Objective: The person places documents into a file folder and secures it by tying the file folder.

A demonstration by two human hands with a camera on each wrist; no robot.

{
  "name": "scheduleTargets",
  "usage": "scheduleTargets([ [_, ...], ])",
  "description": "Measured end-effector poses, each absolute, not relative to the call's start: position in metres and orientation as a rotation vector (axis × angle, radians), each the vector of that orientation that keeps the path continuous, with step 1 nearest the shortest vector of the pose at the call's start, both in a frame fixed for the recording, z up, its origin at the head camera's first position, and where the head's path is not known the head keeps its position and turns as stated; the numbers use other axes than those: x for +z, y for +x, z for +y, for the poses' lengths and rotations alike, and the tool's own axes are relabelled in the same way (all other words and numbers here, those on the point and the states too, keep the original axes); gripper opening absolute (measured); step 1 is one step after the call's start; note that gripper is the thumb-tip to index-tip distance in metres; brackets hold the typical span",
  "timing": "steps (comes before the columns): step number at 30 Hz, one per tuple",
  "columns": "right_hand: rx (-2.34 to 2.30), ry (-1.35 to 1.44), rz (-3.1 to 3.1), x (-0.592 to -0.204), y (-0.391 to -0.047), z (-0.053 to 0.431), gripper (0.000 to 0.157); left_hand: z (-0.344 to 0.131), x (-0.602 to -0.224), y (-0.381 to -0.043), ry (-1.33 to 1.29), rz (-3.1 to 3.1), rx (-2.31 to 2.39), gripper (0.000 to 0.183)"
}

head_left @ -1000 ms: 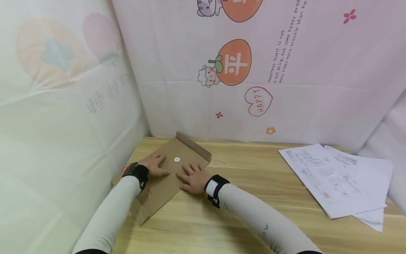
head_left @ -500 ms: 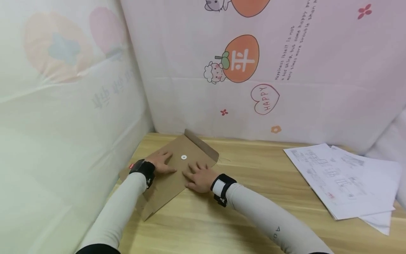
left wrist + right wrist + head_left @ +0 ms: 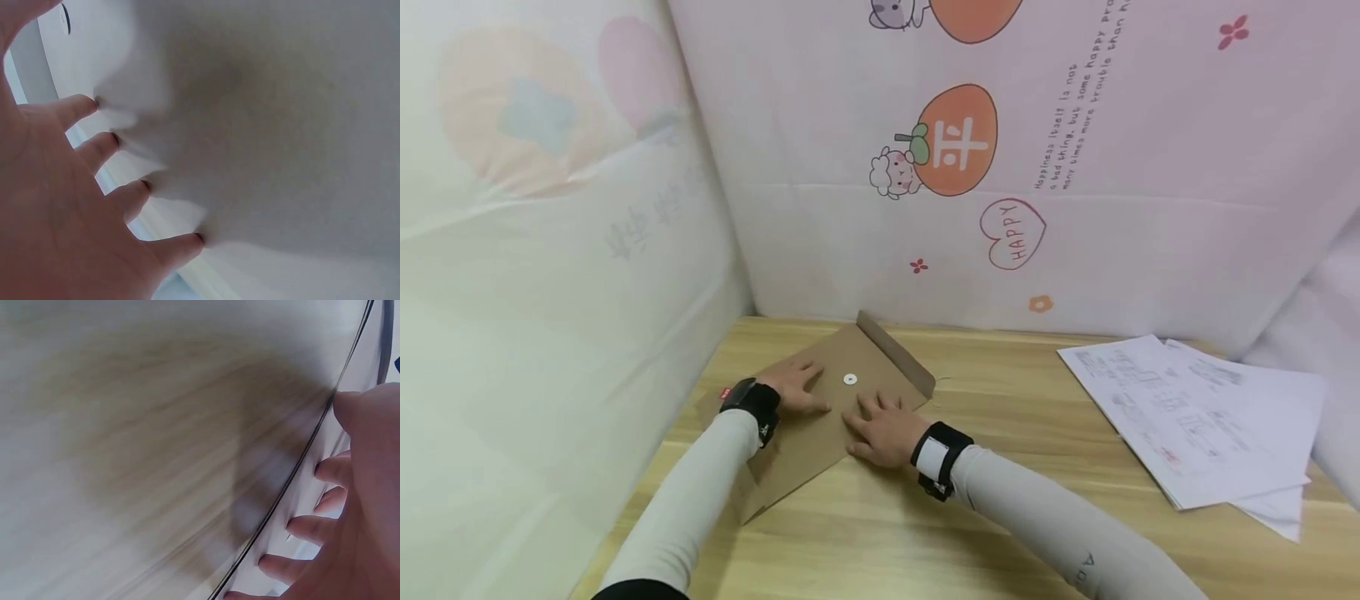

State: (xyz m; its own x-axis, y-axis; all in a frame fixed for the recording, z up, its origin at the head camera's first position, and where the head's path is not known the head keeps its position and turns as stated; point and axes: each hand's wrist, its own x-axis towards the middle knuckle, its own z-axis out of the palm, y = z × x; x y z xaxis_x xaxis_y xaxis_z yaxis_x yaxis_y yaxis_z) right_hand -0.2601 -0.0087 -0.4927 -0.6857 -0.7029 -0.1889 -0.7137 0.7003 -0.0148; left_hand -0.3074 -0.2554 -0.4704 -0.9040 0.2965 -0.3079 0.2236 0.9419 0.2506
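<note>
A brown kraft paper envelope (image 3: 808,450) lies slanted on the wooden table, its raised flap (image 3: 897,354) at the far right end and a white button disc (image 3: 850,379) on its face. My left hand (image 3: 796,388) rests on the envelope's left part with fingers spread. In the left wrist view, the fingertips of that hand (image 3: 69,200) press on the paper. Lower right of the disc, my right hand (image 3: 886,432) lies over the near edge. The right wrist view shows this hand (image 3: 344,531) with its thumb at the envelope's edge and its fingers on top.
Printed white sheets (image 3: 1195,425) lie overlapping at the table's right side. A thin string (image 3: 943,380) trails beside the flap. Behind the table hangs a printed cloth (image 3: 850,242), and another white cloth (image 3: 565,333) closes off the left side.
The envelope has slid a little to the right along the table, with both hands moving along on it. The sheets have stayed in place while the head view shifts slightly.
</note>
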Motion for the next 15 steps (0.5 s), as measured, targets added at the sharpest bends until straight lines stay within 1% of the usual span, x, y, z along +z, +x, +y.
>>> scheduleTargets([
  [9, -0.026, -1.146, 2.706, -0.488, -0.257, 0.030, 0.061, -0.213, -0.467, -0.315, 0.424, 2.718, 0.233, 0.089],
  [15, -0.079, -1.139, 2.732, -0.491, -0.252, 0.060, 0.060, -0.183, -0.464, -0.318, 0.524, 2.693, 0.284, 0.087],
])
